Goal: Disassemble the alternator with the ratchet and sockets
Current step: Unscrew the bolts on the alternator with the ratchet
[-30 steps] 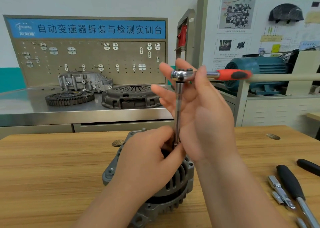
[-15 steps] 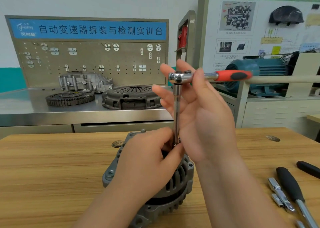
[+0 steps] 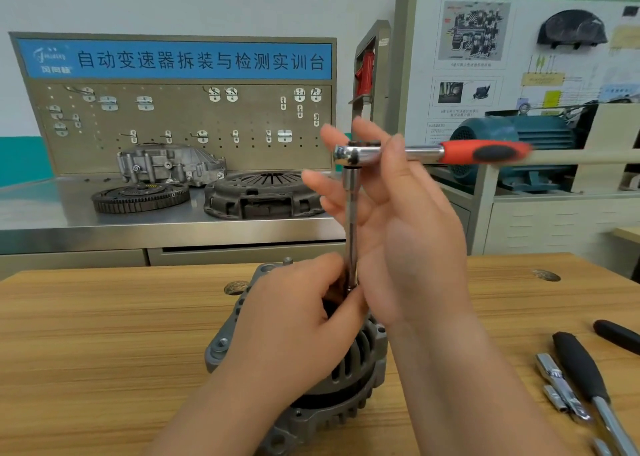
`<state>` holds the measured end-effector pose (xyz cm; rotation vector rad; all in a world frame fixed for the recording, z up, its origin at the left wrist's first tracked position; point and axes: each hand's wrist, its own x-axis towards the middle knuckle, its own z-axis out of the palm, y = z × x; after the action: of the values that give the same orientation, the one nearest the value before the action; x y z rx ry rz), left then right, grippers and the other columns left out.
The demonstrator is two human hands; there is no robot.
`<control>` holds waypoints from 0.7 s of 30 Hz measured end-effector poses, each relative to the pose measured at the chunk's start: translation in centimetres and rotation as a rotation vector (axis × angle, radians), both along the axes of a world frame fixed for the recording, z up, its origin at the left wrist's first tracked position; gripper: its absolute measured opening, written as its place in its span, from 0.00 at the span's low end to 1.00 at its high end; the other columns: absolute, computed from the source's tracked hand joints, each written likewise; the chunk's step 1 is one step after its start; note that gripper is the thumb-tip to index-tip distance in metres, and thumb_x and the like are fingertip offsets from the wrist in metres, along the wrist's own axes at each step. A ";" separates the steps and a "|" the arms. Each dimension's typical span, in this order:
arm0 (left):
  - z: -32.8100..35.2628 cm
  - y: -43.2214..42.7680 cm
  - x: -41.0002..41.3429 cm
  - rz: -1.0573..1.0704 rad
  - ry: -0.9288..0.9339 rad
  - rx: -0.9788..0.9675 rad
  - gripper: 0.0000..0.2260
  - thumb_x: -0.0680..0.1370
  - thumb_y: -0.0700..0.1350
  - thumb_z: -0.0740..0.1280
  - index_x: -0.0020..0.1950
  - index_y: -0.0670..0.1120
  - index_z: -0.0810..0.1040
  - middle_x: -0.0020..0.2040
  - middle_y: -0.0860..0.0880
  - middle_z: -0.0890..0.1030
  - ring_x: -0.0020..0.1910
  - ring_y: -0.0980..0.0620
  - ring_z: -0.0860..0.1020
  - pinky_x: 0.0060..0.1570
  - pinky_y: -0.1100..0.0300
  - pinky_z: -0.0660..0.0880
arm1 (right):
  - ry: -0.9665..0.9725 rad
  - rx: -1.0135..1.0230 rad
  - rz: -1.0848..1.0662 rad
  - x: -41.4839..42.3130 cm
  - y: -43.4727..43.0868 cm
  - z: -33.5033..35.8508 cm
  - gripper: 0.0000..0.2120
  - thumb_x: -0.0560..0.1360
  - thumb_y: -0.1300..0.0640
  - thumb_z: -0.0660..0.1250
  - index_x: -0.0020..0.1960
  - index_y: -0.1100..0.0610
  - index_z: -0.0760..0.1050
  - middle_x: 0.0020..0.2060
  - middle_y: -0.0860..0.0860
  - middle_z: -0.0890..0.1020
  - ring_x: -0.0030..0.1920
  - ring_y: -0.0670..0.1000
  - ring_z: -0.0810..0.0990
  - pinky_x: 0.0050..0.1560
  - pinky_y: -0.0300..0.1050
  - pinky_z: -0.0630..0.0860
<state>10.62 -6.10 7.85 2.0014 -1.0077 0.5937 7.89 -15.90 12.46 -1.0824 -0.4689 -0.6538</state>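
Head view: left hand pinches extension, right hand pinches ratchet; banner reads 自动变速器拆装与检测实训台.

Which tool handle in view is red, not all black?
The ratchet handle, held level above the alternator; the two handles lying on the table at right are black.

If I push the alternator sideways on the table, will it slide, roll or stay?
Likely stays: the alternator looks like cast metal, heavy for its size. It seems to rest on an end face, so rolling is unlikely. The left hand atop may steady it.
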 end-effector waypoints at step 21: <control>0.1 0.1 0.2 0.000 -0.002 -0.002 0.14 0.75 0.54 0.60 0.35 0.46 0.75 0.28 0.52 0.77 0.29 0.53 0.73 0.27 0.60 0.66 | -0.052 -0.033 -0.097 0.2 0.2 -0.1 0.10 0.77 0.49 0.63 0.56 0.47 0.78 0.53 0.46 0.85 0.51 0.48 0.82 0.52 0.41 0.77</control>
<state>10.83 -5.97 7.90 1.9993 -1.0074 0.5970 8.05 -15.74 12.38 -1.1267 -0.4759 -0.7630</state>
